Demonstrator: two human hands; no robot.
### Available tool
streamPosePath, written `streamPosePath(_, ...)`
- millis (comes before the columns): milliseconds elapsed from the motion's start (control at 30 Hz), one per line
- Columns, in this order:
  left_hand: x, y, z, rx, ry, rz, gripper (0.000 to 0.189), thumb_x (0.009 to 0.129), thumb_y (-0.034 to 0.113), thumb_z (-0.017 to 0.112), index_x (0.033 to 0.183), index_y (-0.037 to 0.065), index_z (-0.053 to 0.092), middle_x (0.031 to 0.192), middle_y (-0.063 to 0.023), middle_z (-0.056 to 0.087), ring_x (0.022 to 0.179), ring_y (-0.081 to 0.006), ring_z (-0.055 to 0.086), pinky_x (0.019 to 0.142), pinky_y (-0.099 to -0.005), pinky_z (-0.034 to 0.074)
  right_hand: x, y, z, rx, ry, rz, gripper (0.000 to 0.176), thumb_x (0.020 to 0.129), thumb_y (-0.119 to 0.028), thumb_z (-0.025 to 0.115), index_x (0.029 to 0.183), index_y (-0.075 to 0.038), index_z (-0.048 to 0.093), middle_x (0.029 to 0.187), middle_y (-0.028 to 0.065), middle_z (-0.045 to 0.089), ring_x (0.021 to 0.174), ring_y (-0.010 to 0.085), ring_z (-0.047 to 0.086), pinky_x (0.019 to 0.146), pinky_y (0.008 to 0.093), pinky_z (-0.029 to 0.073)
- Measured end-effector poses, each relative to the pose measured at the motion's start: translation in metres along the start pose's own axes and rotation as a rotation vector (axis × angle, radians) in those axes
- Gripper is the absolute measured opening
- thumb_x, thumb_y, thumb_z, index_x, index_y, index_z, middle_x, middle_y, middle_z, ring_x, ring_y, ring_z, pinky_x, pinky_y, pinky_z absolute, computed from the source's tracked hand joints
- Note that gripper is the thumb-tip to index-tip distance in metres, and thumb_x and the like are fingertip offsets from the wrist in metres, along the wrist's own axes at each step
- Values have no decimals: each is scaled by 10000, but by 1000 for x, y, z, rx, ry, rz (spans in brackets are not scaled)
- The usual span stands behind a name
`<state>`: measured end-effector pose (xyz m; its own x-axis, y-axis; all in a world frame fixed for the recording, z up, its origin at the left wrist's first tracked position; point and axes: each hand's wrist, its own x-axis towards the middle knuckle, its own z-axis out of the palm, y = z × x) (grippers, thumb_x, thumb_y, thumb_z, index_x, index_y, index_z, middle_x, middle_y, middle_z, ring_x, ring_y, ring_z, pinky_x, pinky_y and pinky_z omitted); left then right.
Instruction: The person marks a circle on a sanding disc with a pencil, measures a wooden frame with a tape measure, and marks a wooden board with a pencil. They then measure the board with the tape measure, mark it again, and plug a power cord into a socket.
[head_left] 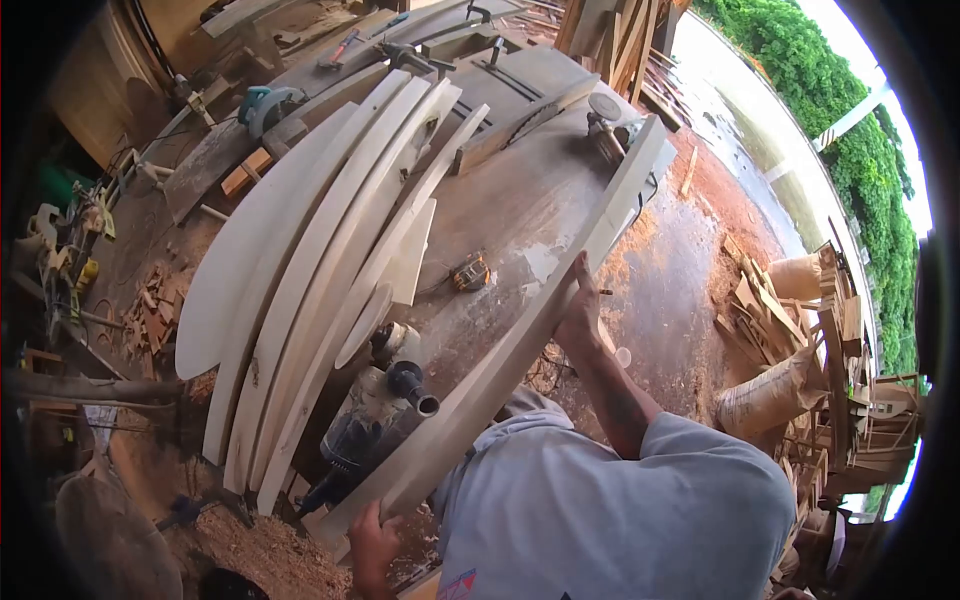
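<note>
Grip: left hand and right hand both clasp the curved plank.
Left: stacked curved boards on workbench, router near.

Pale grey-blue short-sleeved T-shirt with a red-and-blue print, forearms bare.

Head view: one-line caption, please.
Left hand and right hand hold a long curved plank over a workbench beside stacked curved boards.
</note>
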<state>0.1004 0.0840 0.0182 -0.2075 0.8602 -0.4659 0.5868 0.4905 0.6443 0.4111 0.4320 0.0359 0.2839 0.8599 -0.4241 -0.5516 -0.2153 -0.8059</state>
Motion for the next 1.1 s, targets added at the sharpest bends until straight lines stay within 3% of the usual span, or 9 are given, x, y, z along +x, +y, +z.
streamPosePath(133, -3, -7, -9, 64, -94, -123, 498, 756, 116, 705, 1221, -3, 576, 1153, -219, 605, 1128, -418, 530, 994, -462, 377, -4, 32, -75, 15, 120, 179, 599, 926, -507, 594, 1338, -89, 475, 1197, 90, 559, 1086, 242, 568, 903, 392, 496)
streamPosePath(400, 12, -28, 1, 262, -49, -133, 498, 770, 52, 682, 1250, -3, 560, 1197, -211, 579, 1136, -410, 525, 996, -431, 406, 10, 51, -109, -147, 7, 510, 606, 926, -528, 578, 1325, -90, 448, 1203, 94, 573, 1122, 253, 580, 914, 435, 500)
streamPosePath(567, 27, -5, 16, 252, -79, -204, 474, 781, 24, 643, 1251, 25, 582, 1222, -188, 574, 1176, -392, 490, 1031, -456, 356, 24, 50, -126, -254, 24, 483, 611, 910, -552, 589, 1290, -90, 468, 1107, 94, 598, 950, 239, 633, 776, 412, 549)
streamPosePath(633, 34, 12, 22, 460, -180, -220, 428, 767, -6, 595, 1194, 19, 619, 1196, -174, 592, 1157, -391, 517, 1012, -468, 376, 27, 43, -134, -297, 99, 459, 611, 895, -566, 603, 1256, -86, 493, 1057, 85, 597, 916, 233, 634, 759, 411, 545)
streamPosePath(767, 90, 90, 67, 125, 107, 143, 280, 796, -17, 543, 1061, -1, 628, 1128, -218, 598, 1040, -398, 585, 851, -454, 486, 29, 45, -161, -292, 205, 376, 604, 893, -616, 568, 1150, -72, 523, 939, 68, 596, 822, 214, 629, 678, 377, 540)
streamPosePath(833, 130, 129, 106, -44, 117, 275, 312, 867, 39, 603, 1176, -4, 603, 1183, -174, 615, 1074, -370, 607, 903, -403, 499, 24, 41, -155, -307, 212, 372, 599, 895, -617, 563, 1133, -68, 528, 935, 70, 597, 824, 218, 629, 679, 373, 539)
streamPosePath(933, 181, 166, 151, 349, 236, 451, 619, 792, 246, 758, 1288, -18, 498, 1278, -192, 515, 1153, -349, 522, 918, -441, 463, 22, 35, -162, -320, 218, 324, 576, 900, -606, 564, 1097, -65, 543, 916, 76, 598, 822, 225, 629, 678, 367, 537)
streamPosePath(1033, 210, 167, 170, 507, 21, 340, 723, 750, 333, 788, 1295, -27, 477, 1256, -186, 495, 1156, -342, 482, 927, -456, 438, 28, 40, -181, -331, 219, 318, 591, 874, -609, 605, 1089, -60, 564, 930, 88, 606, 827, 228, 628, 688, 371, 531)
streamPosePath(1100, 215, 150, 187, 487, 131, 470, 641, 742, 333, 788, 1208, -18, 523, 1142, -174, 535, 1079, -349, 518, 909, -456, 446, 34, 45, -190, -362, 242, 334, 629, 871, -618, 600, 1138, -51, 542, 972, 103, 595, 863, 241, 620, 718, 395, 529)
